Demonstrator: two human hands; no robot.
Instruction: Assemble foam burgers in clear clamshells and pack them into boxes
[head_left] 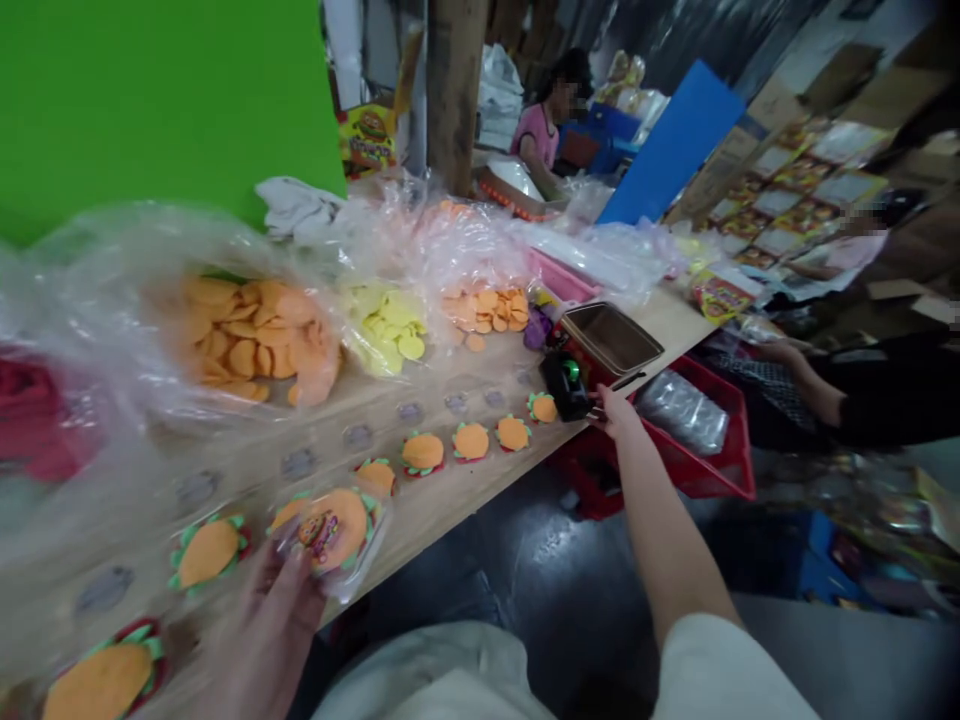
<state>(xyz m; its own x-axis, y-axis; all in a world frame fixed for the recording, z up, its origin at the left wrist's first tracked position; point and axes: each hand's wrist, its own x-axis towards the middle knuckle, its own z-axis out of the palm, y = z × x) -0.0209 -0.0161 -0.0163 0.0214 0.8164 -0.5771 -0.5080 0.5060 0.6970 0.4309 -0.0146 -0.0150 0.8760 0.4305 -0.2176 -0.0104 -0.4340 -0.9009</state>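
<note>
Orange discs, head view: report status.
Left hand holding clear plastic packet with orange disc. Right hand at black boxy device. Orange green-frilled discs along wooden bench.

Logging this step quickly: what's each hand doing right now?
Left hand: holding a clear plastic packet with an orange piece inside.
Right hand: open, empty, beside a black device.

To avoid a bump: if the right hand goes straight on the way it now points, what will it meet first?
The right hand would probably meet the black box with a green top first, though depth is unclear.
</note>
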